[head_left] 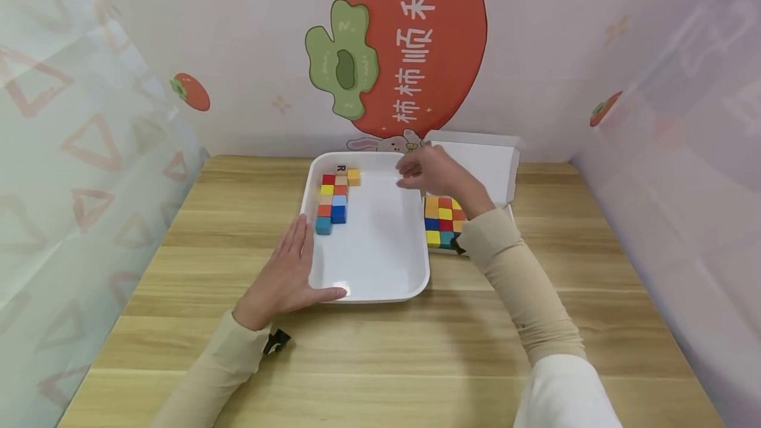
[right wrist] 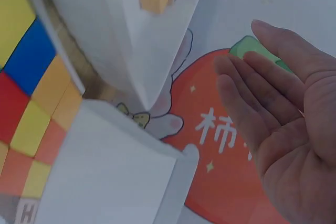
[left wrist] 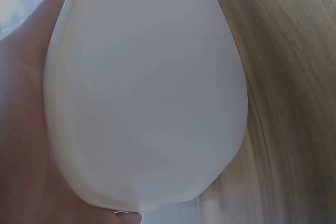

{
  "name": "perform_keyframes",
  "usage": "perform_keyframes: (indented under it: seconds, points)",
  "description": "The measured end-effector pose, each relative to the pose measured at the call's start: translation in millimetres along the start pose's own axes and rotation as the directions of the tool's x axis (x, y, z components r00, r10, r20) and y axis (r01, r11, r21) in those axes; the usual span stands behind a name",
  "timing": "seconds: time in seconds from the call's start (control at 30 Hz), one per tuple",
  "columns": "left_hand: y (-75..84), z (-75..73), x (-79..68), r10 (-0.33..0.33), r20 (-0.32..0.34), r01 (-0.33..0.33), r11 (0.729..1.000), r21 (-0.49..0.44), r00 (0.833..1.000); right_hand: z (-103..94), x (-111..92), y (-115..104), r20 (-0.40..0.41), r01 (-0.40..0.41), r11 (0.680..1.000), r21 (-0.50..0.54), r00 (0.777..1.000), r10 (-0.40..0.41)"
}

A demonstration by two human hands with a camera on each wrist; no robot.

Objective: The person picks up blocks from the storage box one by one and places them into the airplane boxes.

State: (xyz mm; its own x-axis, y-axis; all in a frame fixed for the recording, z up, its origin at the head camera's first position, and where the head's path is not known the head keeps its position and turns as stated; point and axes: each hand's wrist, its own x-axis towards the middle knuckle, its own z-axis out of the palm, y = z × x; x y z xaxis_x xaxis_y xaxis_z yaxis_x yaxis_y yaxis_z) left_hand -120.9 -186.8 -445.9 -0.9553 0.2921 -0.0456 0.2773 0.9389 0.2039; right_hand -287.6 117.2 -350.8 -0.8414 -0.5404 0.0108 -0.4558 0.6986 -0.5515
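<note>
A white tray (head_left: 380,269) lies on the table, with several coloured cubes (head_left: 339,201) set in two columns along its left side. One yellow-orange cube (head_left: 353,177) sits at the top right of that group, beside a cube lettered R (head_left: 341,169). My left hand (head_left: 288,276) rests against the tray's front left corner, its straight fingers along the left side and the thumb on the front rim. Over the tray's back right edge hovers my right hand (head_left: 436,170). In the right wrist view its fingers (right wrist: 247,98) are loosely bent, with nothing between them.
Right of the tray stands a white box (head_left: 440,251) packed with coloured cubes (head_left: 440,213). Its raised lid (head_left: 484,167) leans back near the wall, which carries a large persimmon print (head_left: 440,45). Wooden table (head_left: 380,362) extends in front of the tray.
</note>
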Motion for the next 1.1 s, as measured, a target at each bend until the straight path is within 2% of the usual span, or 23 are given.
perform_keyframes:
  seconds: [0.23,0.33,0.47,0.7,0.83,1.1]
  points:
    - [0.0,1.6,0.5,0.0,-0.005,0.0,1.0,-0.002,1.0,28.6,29.8,-29.7,0.105,0.018,1.0,-0.017,0.994,-0.016]
    - [0.5,0.7,0.2,0.0,-0.002,0.0,1.0,-0.001,1.0,44.2,39.1,-37.2,0.148,0.005,1.0,0.008,0.989,-0.007]
    - [0.4,-1.2,-0.1,-0.003,0.008,0.003,1.0,0.005,1.0,63.2,47.4,-42.7,0.211,-0.032,0.998,0.048,0.977,0.021]
    - [0.2,-2.1,0.3,-0.001,0.014,0.001,1.0,0.007,1.0,93.4,56.5,-40.4,0.294,-0.115,0.993,0.021,0.95,0.104]
    - [0.3,-1.4,0.7,0.002,0.015,-0.002,1.0,0.002,1.0,108.0,62.2,-35.6,0.295,-0.113,0.994,-0.005,0.949,0.11]
    - [-0.1,-1.4,0.9,0.007,0.013,-0.007,1.0,0.003,1.0,121.9,68.2,-34.1,0.232,-0.132,0.991,0.001,0.964,0.128]
